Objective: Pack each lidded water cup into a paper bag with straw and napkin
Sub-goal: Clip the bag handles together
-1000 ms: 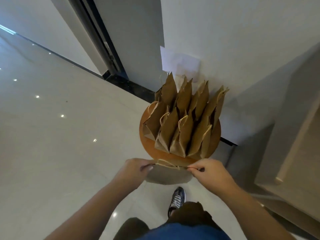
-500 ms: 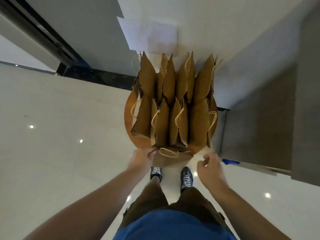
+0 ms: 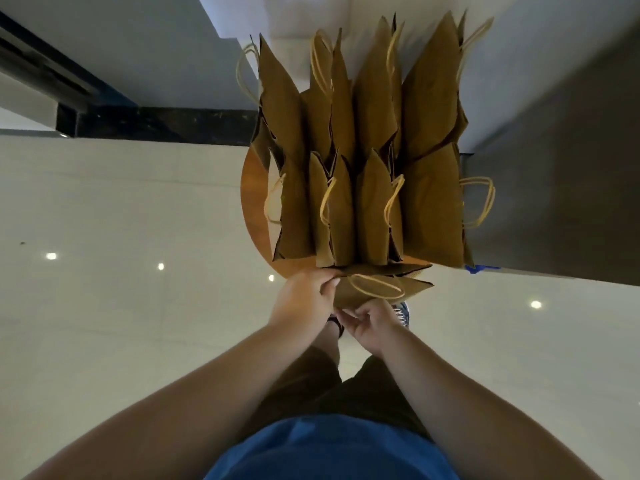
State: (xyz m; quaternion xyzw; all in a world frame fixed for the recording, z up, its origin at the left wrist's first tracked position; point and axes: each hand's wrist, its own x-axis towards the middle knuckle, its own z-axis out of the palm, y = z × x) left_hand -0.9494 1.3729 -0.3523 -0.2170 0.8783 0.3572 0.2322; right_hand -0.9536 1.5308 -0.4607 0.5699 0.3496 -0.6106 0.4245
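I hold a brown paper bag (image 3: 381, 289) with a twine handle at the near edge of a small round wooden table (image 3: 254, 202). My left hand (image 3: 301, 299) grips the bag's left top edge. Below it, my right hand (image 3: 370, 323) holds the bag's underside with curled fingers. Several more brown paper bags (image 3: 367, 150) with handles stand upright in two rows on the table. No cup, straw or napkin shows; the bags' insides are hidden.
The table stands against a white wall (image 3: 381, 12), with a dark cabinet (image 3: 554, 168) to its right. Glossy pale floor (image 3: 121, 254) spreads to the left, edged by a black skirting (image 3: 156, 124). My shoes show under the held bag.
The view has tilted down and closer to the table. My right hand let go of the bag's right top edge and moved left under the bag. My left hand kept its hold.
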